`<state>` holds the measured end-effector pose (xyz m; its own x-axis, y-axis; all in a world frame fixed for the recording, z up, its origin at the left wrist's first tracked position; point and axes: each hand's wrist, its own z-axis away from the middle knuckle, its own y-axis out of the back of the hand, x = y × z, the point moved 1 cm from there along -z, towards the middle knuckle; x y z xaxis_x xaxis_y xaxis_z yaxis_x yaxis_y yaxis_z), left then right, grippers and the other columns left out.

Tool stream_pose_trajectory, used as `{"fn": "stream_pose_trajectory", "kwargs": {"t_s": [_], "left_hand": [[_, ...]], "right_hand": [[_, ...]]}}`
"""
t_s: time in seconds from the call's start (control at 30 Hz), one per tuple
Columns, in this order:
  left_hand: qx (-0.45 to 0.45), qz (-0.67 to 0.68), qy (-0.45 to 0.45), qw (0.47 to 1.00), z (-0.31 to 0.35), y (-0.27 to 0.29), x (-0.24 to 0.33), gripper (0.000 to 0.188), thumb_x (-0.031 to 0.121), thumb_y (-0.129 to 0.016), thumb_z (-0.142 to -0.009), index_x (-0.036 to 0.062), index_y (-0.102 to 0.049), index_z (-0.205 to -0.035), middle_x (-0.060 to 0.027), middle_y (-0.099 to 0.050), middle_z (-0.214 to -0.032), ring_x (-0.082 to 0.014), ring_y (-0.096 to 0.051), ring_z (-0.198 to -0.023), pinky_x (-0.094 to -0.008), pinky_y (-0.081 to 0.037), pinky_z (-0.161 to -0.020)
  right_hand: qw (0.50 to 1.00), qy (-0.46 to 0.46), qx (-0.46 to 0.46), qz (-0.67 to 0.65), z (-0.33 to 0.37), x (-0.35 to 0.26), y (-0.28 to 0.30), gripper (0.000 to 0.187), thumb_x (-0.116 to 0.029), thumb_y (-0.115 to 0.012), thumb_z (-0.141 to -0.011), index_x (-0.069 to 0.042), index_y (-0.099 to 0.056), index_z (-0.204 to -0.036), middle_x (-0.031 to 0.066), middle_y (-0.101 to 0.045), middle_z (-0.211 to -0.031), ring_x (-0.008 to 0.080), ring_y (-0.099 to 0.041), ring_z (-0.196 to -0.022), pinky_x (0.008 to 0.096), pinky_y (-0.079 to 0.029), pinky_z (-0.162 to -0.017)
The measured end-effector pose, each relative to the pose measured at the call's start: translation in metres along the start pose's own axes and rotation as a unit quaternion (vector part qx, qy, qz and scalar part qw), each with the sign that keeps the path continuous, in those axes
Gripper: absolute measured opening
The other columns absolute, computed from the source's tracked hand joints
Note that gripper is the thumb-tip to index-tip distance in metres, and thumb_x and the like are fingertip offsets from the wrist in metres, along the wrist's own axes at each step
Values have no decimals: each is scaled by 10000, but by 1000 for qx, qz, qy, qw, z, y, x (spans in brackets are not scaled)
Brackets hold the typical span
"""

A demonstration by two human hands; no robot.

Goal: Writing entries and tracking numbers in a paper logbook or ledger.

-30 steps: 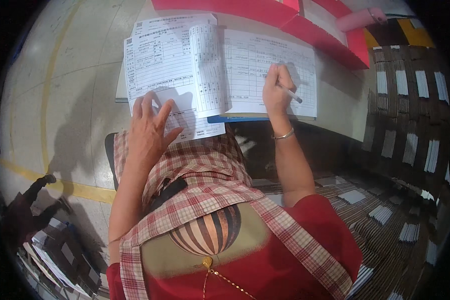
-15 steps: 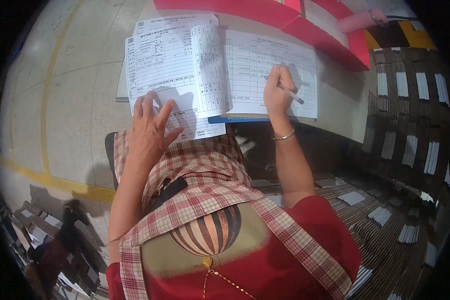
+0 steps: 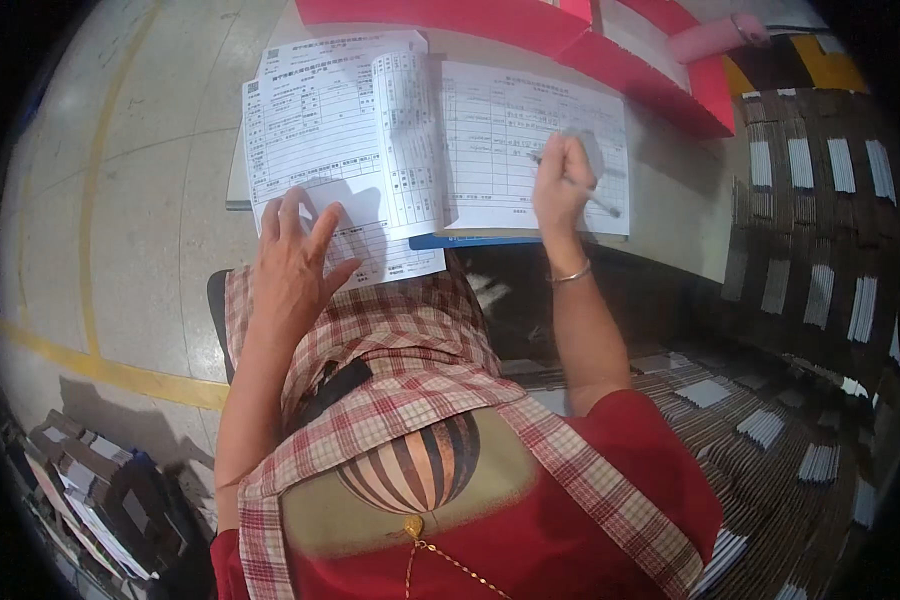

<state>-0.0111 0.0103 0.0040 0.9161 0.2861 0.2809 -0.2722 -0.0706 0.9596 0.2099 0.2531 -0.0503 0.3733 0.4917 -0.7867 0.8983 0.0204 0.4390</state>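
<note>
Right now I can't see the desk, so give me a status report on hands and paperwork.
Right hand grips a pen, tip on the right form. Left hand flat on the left form. Nothing lying on the forms.

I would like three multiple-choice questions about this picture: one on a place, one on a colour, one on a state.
1. Where does the left hand rest?
A. on the left printed paper form
B. on the floor
C. on the pink roll

2. What colour are the flat folders at the table's far edge?
A. green
B. red
C. white

3. What is the right hand doing?
A. lying open and flat
B. gripping a thin pen
C. lifting a box

Answers: 1 A, its spread fingers press the sheet; 2 B, they are plainly red; 3 B, it is closed around the pen over the right form.
</note>
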Motion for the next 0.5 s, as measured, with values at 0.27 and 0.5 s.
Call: {"fn": "stream_pose_trajectory", "kwargs": {"t_s": [0.27, 0.5], "left_hand": [[-7, -16, 10, 1000, -1, -1, 2, 620, 301, -791, -752, 188, -488, -1281, -196, -391, -1370, -430, -383, -1269, -493, -433, -997], [-10, -16, 8, 1000, -1, 2, 2, 616, 311, -789, -755, 185, -489, -1278, -195, -391, -1371, -424, -378, -1271, -488, -436, -995]], "right_hand": [[996, 51, 4, 79, -4, -11, -2, 327, -211, -541, -983, -28, -461, -724, 147, -472, -590, 297, -472, -504, 379, -396, -507], [994, 61, 13, 87, -5, -14, -3, 318, -201, -547, -977, -37, -463, -718, 152, -477, -590, 317, -504, -508, 395, -405, -505]]}}
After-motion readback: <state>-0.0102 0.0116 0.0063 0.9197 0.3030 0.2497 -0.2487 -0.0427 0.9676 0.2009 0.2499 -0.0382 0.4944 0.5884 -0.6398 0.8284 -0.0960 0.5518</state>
